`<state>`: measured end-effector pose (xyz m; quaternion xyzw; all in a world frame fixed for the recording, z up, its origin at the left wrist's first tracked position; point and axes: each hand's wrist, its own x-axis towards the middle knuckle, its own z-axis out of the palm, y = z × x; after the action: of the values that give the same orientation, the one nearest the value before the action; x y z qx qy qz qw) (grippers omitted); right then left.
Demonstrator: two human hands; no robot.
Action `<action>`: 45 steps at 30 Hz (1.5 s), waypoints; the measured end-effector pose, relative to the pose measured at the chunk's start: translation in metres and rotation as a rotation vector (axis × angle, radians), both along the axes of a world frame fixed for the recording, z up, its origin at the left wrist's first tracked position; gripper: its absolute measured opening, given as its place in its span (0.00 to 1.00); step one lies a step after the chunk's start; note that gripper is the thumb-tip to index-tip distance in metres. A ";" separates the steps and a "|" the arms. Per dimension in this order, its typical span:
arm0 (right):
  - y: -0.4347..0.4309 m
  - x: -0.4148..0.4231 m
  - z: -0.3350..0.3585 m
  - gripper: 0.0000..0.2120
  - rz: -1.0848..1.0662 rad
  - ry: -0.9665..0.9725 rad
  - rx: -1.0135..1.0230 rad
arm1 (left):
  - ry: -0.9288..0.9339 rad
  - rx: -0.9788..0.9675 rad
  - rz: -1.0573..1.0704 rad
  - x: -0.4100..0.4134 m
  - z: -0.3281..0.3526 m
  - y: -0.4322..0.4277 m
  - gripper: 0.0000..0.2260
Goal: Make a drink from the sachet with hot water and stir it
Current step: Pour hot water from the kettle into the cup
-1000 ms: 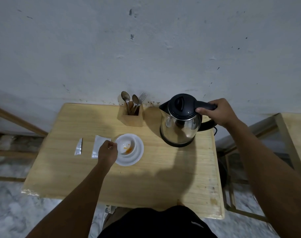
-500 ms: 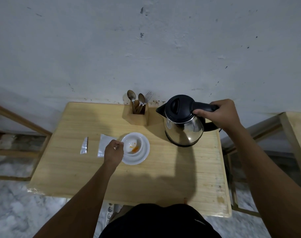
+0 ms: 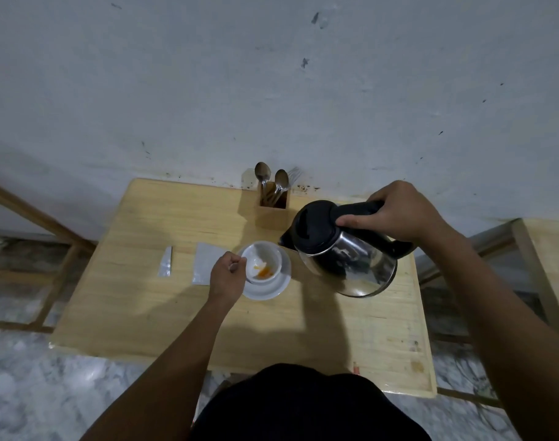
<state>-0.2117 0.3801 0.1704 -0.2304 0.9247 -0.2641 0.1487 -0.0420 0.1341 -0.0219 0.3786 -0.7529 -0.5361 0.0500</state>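
Note:
A white cup (image 3: 265,259) with orange powder at its bottom stands on a white saucer (image 3: 276,286) in the middle of the wooden table (image 3: 176,313). My left hand (image 3: 227,278) grips the cup's handle at its left side. My right hand (image 3: 399,211) is closed on the black handle of a steel kettle (image 3: 345,249), held in the air and tilted left, its spout just right of the cup's rim. No water stream is visible. The opened white sachet (image 3: 205,262) lies left of the saucer, its torn-off strip (image 3: 165,261) further left.
A wooden holder (image 3: 272,211) with spoons and a fork stands at the table's back edge against the wall. A second wooden table (image 3: 552,265) sits to the right. Wooden frame bars run along the floor at left.
My right hand has lifted the kettle off the table, carried it left toward the cup and tilted its spout down. My left hand has stayed on the cup's handle.

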 end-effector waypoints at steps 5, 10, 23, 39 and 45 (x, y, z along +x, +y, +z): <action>-0.017 0.008 0.006 0.42 0.061 0.034 0.103 | 0.032 -0.001 -0.023 0.003 -0.003 -0.001 0.11; -0.034 0.014 0.008 0.42 0.099 0.080 0.207 | 0.050 -0.001 -0.066 0.003 -0.007 -0.006 0.12; -0.059 0.017 0.018 0.36 0.114 0.110 0.417 | 0.034 -0.019 -0.073 0.001 -0.010 -0.009 0.13; -0.064 0.014 0.037 0.39 0.131 0.122 0.463 | 0.013 -0.007 -0.068 0.000 -0.009 -0.010 0.10; -0.063 0.015 0.046 0.35 0.140 0.128 0.480 | -0.014 -0.029 -0.099 -0.002 -0.004 -0.013 0.10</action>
<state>-0.1969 0.3171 0.2168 -0.2684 0.9502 -0.0111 0.1580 -0.0441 0.1211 -0.0263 0.3436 -0.7789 -0.5242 0.0237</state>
